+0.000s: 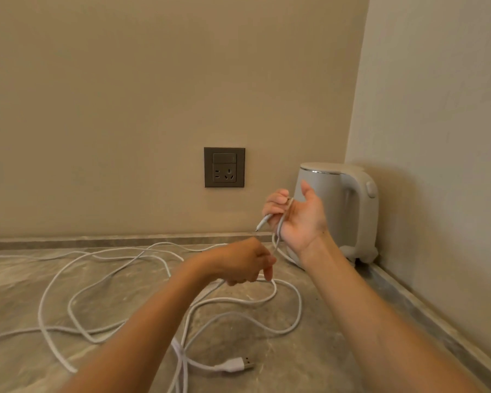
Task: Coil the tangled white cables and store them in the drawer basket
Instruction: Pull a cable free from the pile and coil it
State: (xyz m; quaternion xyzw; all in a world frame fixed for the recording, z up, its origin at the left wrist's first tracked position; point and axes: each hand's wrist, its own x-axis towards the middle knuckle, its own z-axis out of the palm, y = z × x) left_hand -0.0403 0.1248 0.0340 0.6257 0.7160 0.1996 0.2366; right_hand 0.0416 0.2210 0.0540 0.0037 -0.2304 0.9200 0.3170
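Long white cables (77, 293) lie in loose tangled loops across the grey stone counter (17, 282). A USB plug end (238, 364) rests near the front. My right hand (298, 217) is raised palm toward me, fingers curled round a loop of cable wound over the hand, with a small connector tip (261, 224) sticking out to the left. My left hand (244, 260) is lower, just above the counter, fingers curled round a strand that runs up to the right hand. No drawer or basket is in view.
A white electric kettle (349, 205) stands in the back right corner, right behind my right hand. A dark wall socket (224, 167) sits on the beige wall above the counter. Walls close off the back and the right side.
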